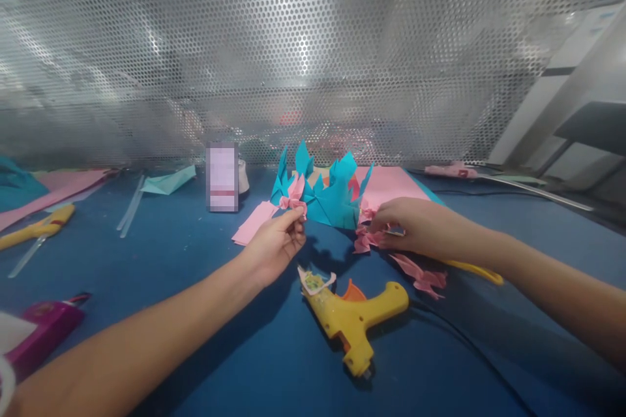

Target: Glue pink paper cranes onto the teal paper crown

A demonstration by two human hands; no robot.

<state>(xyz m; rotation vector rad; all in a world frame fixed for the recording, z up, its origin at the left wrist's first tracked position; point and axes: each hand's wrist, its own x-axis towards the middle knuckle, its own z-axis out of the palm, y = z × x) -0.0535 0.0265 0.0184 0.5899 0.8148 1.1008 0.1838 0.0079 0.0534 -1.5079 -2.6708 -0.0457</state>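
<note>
My left hand [278, 241] pinches a pink folded paper piece [293, 192] between thumb and forefinger, in front of a blue folded paper ring with pointed tips [332, 205]. To the right of that ring, my right hand [403, 228] has its fingers curled down onto another pink folded paper piece [366, 239]; its fingertips are partly hidden. Below that hand lies a loose pink folded paper bow [423, 275]. A yellow glue gun [359, 319] rests on its side between my forearms, with whitish glue residue around its nozzle.
Pink paper sheets [254, 221] lie left of centre, and a larger pink sheet [391, 183] behind. A blurred-out upright box [222, 175] stands at the back. Another yellow glue gun [36, 231] and a purple tool [49, 332] are at left. A perforated metal panel [293, 58] bounds the blue table.
</note>
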